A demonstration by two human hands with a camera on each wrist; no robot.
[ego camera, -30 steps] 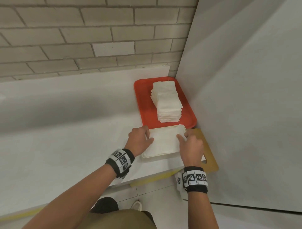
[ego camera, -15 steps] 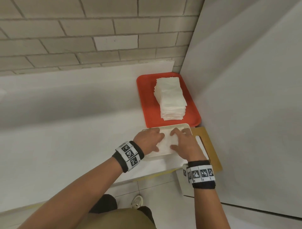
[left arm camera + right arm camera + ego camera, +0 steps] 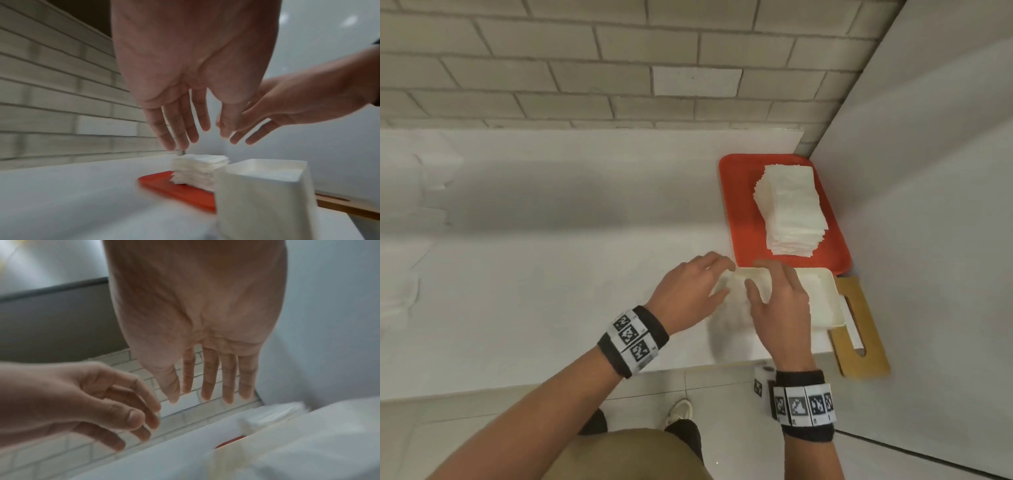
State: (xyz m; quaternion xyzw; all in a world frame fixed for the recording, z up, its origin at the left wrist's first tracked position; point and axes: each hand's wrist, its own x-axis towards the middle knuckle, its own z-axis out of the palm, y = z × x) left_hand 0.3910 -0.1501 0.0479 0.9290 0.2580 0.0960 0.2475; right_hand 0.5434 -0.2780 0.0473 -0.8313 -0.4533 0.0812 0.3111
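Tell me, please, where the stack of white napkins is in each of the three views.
Head: the stack of napkins is at upper right, on the red tray, beyond the white box.
Left wrist: lower centre, just left of the white box.
Right wrist: a blurred white patch at right.
Shared landmark: the red tray, visible in all three views.
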